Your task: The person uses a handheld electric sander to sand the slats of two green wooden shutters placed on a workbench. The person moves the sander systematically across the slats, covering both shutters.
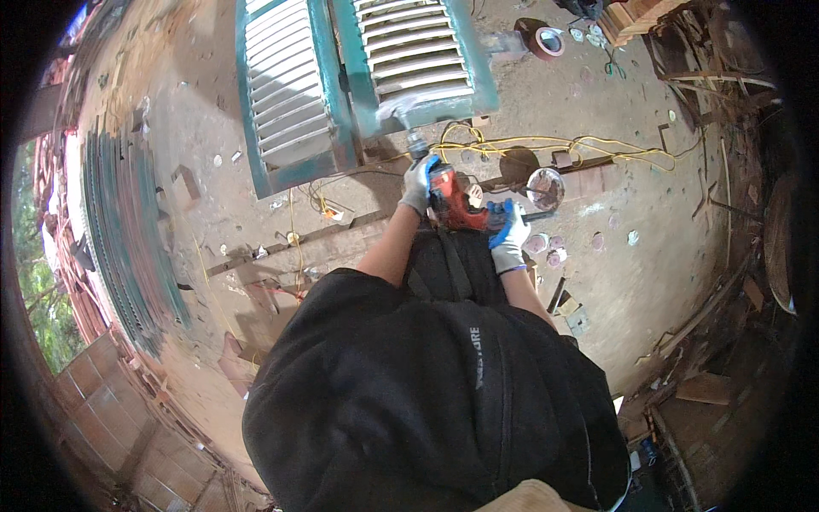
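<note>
My left hand [418,184], in a white and blue glove, is closed round the front of a red power drill [455,203]. My right hand [509,234], gloved alike, grips the drill's rear end. The drill points away from me, and its metal chuck [416,143] meets the near edge of a green louvered shutter [465,103]. The tip there is blurred, so I cannot make out the attachment. A second green shutter [258,145] with pale slats lies just to the left.
A yellow cable [589,143] runs loosely across the floor to the right, near a round clear lid or dish [546,189]. A roll of tape [548,43] is at the far right. Stacked long greenish strips [128,230] lie at left. Wood scraps [704,388] line the right side.
</note>
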`<state>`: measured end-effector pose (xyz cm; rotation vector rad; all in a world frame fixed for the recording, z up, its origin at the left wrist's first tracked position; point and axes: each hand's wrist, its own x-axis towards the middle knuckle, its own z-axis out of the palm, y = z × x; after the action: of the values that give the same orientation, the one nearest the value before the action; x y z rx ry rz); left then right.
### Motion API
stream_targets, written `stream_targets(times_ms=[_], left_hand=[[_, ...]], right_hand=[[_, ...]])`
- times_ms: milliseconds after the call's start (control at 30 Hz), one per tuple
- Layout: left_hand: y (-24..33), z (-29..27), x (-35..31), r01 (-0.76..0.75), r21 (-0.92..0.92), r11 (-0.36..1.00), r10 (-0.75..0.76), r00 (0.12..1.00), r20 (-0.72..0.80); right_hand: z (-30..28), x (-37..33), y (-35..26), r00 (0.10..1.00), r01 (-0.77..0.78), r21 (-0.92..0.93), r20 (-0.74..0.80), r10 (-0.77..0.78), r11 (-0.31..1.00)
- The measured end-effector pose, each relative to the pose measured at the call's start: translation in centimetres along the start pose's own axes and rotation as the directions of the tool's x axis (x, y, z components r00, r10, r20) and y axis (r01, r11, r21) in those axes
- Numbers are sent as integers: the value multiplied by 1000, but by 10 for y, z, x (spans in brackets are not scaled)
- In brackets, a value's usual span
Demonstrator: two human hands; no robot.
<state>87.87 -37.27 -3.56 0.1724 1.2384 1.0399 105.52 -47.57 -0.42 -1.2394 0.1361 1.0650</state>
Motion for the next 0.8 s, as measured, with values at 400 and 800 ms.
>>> stream_targets(times_ms=[400,800], left_hand=[[13,-31,9,-29,195,980,33,999,-17],[32,-35,35,-100,452,886,89,995,46]], right_hand=[[14,-27,24,986,-81,-33,-147,75,996],[41,-26,28,1000,-13,-43,-23,12,999]])
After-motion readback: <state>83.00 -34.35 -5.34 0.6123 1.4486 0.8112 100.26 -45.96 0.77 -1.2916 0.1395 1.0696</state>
